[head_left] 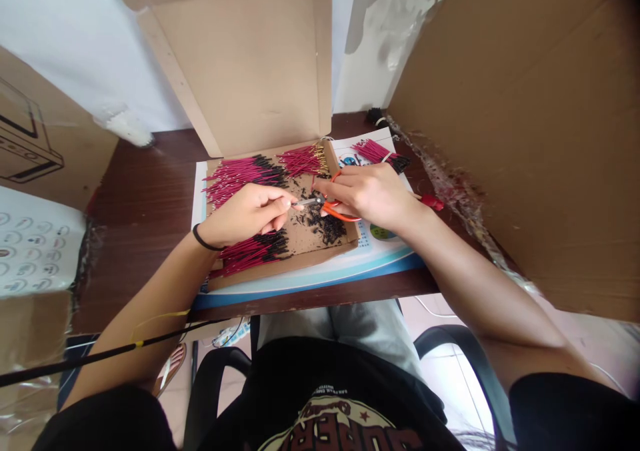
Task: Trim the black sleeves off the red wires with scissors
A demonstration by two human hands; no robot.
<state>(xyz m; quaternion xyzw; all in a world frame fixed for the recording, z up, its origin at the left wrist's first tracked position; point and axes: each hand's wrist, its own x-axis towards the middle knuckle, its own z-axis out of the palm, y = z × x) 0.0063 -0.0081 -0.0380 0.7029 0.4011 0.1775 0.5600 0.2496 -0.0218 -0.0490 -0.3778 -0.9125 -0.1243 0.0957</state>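
Orange-handled scissors [336,209] are held in my right hand [373,194], fingers in the loops, blades pointing left. My left hand [255,211] is closed in a pinch by the blade tips; a thin dark piece shows at its fingertips, mostly hidden. Both hands are over a shallow cardboard box [300,256]. Inside it, red sticks with black ends [243,178] lie in piles at the left, and a smaller bunch of red sticks with gold-coloured ends [303,160] lies at the back. Black scraps [330,228] cover the box floor under the scissors.
The box's raised lid [250,64] stands behind. A bound red-and-black bundle [383,154] lies on the printed sheet at right. A large carton [530,124] borders the right side; another carton [35,118] stands left. The brown table's front edge [320,298] is near my lap.
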